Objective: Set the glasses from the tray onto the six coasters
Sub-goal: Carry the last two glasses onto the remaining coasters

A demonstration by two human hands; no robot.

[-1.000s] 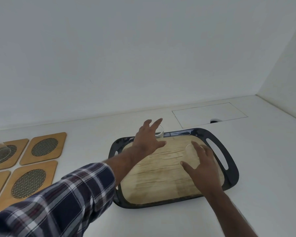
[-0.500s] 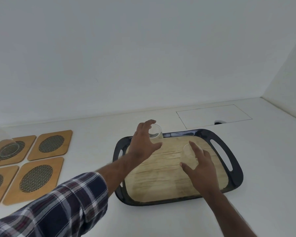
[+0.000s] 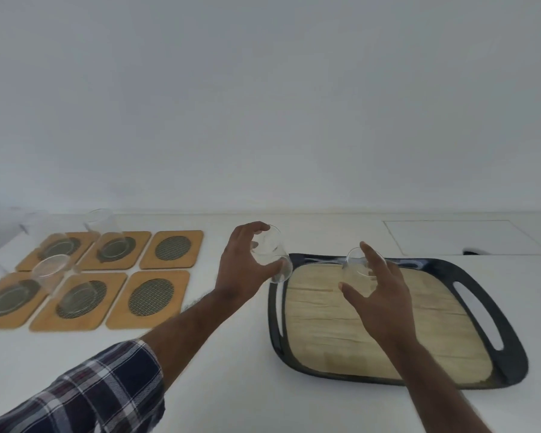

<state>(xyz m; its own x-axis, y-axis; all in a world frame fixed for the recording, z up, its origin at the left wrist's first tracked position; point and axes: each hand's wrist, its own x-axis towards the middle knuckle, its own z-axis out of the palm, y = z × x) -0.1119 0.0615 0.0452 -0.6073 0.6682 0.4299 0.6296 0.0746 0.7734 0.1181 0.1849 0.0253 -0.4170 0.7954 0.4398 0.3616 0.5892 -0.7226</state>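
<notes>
My left hand [image 3: 242,265] grips a clear glass [image 3: 272,254] and holds it in the air just left of the dark tray [image 3: 481,310]. My right hand [image 3: 378,295] is wrapped around a second clear glass [image 3: 355,260] above the tray's far edge. Six wooden coasters with mesh centres lie at the left. Glasses stand on several of them, among them one [image 3: 52,271] on the near row and one [image 3: 102,225] on the far row. The far right coaster [image 3: 173,249] and the near right coaster [image 3: 150,296] carry nothing.
A white countertop runs to a white wall behind. A rectangular flush panel [image 3: 463,237] with a small dark hole lies behind the tray. The tray's inside is a pale wood-grain surface with cut-out handles at both ends.
Both hands closed on their glasses and lifted them. My left hand carried its glass leftward off the tray. The view swung left, bringing all the coasters into sight.
</notes>
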